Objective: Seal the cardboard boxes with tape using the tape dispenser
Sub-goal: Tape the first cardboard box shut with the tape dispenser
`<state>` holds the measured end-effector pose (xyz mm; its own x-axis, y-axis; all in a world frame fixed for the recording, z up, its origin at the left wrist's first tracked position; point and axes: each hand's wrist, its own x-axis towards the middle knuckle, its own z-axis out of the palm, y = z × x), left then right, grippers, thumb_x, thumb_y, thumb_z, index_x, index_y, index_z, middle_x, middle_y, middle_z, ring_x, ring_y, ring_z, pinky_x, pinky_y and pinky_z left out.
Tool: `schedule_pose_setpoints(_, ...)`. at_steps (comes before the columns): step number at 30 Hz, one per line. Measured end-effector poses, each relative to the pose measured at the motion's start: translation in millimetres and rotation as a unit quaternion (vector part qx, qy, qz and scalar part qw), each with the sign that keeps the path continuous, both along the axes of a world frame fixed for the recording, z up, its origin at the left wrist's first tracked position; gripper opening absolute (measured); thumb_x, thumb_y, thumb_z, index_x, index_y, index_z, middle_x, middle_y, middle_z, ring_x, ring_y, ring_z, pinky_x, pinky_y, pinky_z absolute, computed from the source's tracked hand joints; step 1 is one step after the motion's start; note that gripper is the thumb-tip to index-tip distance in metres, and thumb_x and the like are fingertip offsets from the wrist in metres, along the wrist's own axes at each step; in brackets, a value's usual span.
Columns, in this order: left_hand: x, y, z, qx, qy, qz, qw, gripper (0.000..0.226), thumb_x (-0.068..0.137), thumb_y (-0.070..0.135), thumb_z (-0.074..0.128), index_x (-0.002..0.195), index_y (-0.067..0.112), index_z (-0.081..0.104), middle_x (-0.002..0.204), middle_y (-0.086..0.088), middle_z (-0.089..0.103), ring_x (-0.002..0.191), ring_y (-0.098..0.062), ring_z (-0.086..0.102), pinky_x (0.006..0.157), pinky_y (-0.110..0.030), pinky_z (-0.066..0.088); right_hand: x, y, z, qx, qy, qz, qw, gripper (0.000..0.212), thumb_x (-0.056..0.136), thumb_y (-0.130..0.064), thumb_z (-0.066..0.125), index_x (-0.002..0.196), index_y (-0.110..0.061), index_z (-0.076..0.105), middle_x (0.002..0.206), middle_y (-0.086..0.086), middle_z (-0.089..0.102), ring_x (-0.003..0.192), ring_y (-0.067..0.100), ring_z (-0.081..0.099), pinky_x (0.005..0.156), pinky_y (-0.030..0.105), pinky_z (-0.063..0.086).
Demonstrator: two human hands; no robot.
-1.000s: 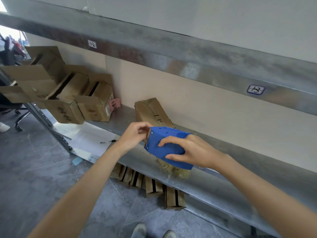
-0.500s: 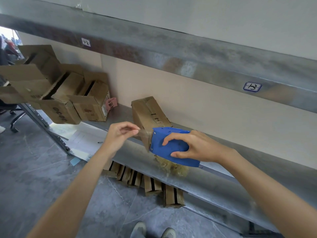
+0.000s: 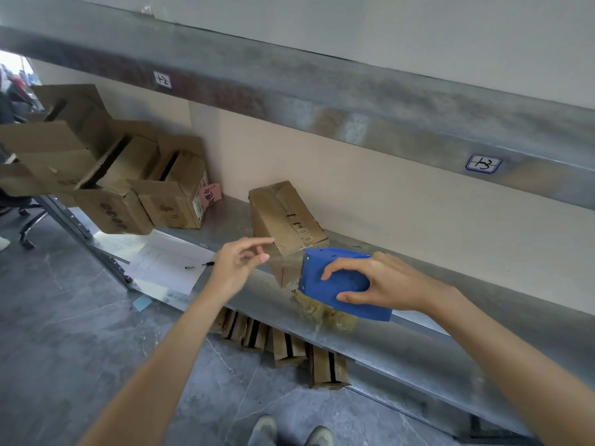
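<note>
Head view: blue plastic tape dispenser (image 3: 341,286), long axis left-right, mouth pointing left; right hand (image 3: 389,284) grips it; left hand (image 3: 236,267) pinches clear tape (image 3: 285,260) end

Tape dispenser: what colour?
Blue; right hand grips the tape dispenser, left hand pinches its clear tape. Head view shows it best.

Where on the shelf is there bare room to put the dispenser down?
Bare shelf runs right of the closed box, along the wall. A narrower gap lies between that box and the open boxes. Crowded: the left end with paper and pen, and the front, where the left hand pinches a strip from the dispenser above a tape wad.
</note>
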<state>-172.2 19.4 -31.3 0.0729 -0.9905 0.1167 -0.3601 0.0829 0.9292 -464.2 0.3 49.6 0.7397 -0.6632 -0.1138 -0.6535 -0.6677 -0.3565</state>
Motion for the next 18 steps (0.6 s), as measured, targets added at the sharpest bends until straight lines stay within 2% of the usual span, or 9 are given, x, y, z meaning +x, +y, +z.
schedule_pose_setpoints(3, -4.0, -3.0, -3.0, -0.038, -0.047, 0.013, 0.998, 0.034, 0.089, -0.002, 0.068, 0.117, 0.016, 0.072, 0.096, -0.004, 0.061, 0.082, -0.013, 0.059, 0.08, -0.009, 0.046, 2.2, -6.0, -5.7, 0.001, 0.0, 0.002, 1.0, 0.031, 0.091, -0.046, 0.059, 0.119, -0.052, 0.048, 0.063, 0.004, 0.054, 0.057, 0.019, 0.04, 0.055, 0.022, 0.031)
schedule_pose_setpoints(7, -5.6, -6.5, -10.7, -0.072, -0.074, 0.014, 0.995, 0.038, 0.088, 0.0, 0.069, 0.121, 0.018, 0.071, 0.128, 0.009, 0.052, 0.077, -0.014, 0.058, 0.079, -0.014, 0.05, 2.4, -9.8, -8.5, 0.002, -0.002, -0.009, 1.0, 0.03, 0.091, -0.045, 0.062, 0.119, -0.051, 0.051, 0.058, 0.005, 0.047, 0.056, 0.018, 0.039, 0.054, 0.021, 0.029)
schedule_pose_setpoints(10, -6.2, -8.9, -17.0, -0.089, -0.075, 0.008, 0.993, 0.038, 0.09, -0.001, 0.067, 0.122, 0.018, 0.071, 0.131, 0.009, 0.055, 0.077, -0.017, 0.056, 0.077, -0.022, 0.051, 2.7, -12.3, -11.8, 0.004, 0.003, -0.009, 1.0, 0.032, 0.09, -0.049, 0.058, 0.119, -0.055, 0.045, 0.066, 0.003, 0.057, 0.058, 0.018, 0.04, 0.055, 0.022, 0.032)
schedule_pose_setpoints(12, -7.6, -11.4, -21.3, -0.09, -0.073, 0.002, 0.993, 0.038, 0.092, -0.001, 0.065, 0.123, 0.02, 0.07, 0.134, 0.011, 0.057, 0.077, -0.012, 0.056, 0.074, -0.023, 0.049, 2.7, -14.1, -13.1, 0.005, 0.005, -0.013, 1.0, 0.033, 0.09, -0.051, 0.056, 0.12, -0.056, 0.043, 0.073, 0.003, 0.062, 0.059, 0.018, 0.042, 0.058, 0.025, 0.036)
schedule_pose_setpoints(18, -14.7, -14.5, -36.4, -0.112, -0.05, 0.011, 0.992, 0.035, 0.093, 0.0, 0.063, 0.123, 0.017, 0.07, 0.138, 0.013, 0.056, 0.082, -0.005, 0.059, 0.072, -0.019, 0.048, 5.8, -11.4, -12.3, 0.007, -0.007, -0.032, 0.999, 0.03, 0.091, -0.043, 0.061, 0.119, -0.049, 0.052, 0.057, 0.005, 0.047, 0.054, 0.018, 0.039, 0.052, 0.023, 0.031)
